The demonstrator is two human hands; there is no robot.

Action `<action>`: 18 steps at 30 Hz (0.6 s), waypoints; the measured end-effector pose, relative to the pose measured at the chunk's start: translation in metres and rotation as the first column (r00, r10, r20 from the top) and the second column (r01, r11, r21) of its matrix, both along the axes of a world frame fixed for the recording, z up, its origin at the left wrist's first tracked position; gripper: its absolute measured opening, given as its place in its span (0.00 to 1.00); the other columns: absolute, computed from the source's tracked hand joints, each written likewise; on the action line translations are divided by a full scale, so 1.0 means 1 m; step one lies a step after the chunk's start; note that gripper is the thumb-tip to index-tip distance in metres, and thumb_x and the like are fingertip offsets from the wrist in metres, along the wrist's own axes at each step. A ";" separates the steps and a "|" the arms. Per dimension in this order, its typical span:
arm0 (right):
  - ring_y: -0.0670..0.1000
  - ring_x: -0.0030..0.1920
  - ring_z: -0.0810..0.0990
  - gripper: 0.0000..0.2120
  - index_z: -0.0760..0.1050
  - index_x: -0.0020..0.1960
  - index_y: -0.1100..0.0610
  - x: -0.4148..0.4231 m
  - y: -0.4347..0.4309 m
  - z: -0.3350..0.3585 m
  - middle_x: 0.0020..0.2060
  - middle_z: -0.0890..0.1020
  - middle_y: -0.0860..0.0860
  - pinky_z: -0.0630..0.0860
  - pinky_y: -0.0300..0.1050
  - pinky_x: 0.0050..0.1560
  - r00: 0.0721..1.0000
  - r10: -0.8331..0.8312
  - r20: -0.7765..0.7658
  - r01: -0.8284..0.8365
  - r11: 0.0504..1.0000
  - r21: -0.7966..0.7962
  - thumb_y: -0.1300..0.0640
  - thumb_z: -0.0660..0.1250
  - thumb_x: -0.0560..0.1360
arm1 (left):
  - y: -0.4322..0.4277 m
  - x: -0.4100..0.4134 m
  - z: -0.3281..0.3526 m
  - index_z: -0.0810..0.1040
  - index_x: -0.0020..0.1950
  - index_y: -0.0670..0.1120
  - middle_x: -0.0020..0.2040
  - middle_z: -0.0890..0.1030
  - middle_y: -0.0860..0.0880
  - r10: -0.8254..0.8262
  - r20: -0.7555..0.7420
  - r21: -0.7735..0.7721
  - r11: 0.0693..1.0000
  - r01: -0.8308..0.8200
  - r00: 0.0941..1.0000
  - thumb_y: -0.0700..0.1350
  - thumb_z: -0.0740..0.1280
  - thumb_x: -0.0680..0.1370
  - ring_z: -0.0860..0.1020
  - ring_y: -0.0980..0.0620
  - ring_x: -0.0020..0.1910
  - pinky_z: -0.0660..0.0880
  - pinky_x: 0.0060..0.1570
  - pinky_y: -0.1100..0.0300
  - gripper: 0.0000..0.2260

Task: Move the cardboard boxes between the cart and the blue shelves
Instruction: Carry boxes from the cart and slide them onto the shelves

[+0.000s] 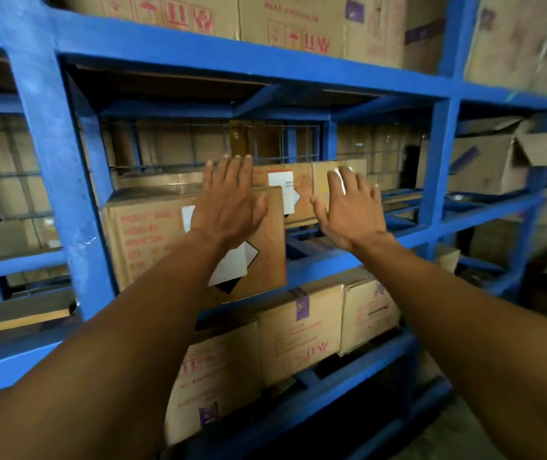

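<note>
Both bare arms reach forward into the middle bay of the blue-painted metal shelves [49, 144], which fill the view from left to right. The left hand [229, 204] is released, fingers straight and close together, palm turned towards the large brown cardboard box with red print and a white diamond label [152, 247]. This box stands at the near edge of the middle shelf, on the left of the bay, and the hand lies over its upper right corner (whether the palm actually touches the cardboard cannot be told). The right hand [348, 210] is likewise slack and grasps nothing, fingers spread and pointing up, held in front of a smaller brown cardboard box with a white sticker [305, 180] that sits farther back on the same shelf, to the right of the large box. Behind both runs a dark wire mesh panel [172, 144] with more cardboard beyond it. On the shelf above stand brown cartons with red handling symbols [265, 24]. On the shelf below sits a row of brown cartons sealed with purple tape [298, 330]. In the bay to the right rests a brown carton with open flaps [488, 164].
</note>
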State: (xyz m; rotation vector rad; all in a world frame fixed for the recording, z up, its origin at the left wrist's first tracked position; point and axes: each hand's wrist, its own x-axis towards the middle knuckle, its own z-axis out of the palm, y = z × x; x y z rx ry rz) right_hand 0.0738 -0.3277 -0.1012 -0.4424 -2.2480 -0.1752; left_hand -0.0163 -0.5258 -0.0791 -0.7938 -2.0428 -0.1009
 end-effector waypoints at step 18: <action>0.64 0.60 0.73 0.22 0.71 0.62 0.61 0.303 0.228 0.047 0.60 0.75 0.61 0.68 0.61 0.60 0.661 -0.741 -0.120 0.749 0.662 0.034 0.45 0.54 0.81 | 0.363 0.175 0.018 0.75 0.58 0.36 0.52 0.78 0.37 -0.814 0.001 0.014 0.581 0.814 0.581 0.52 0.52 0.78 0.76 0.37 0.52 0.71 0.58 0.45 0.23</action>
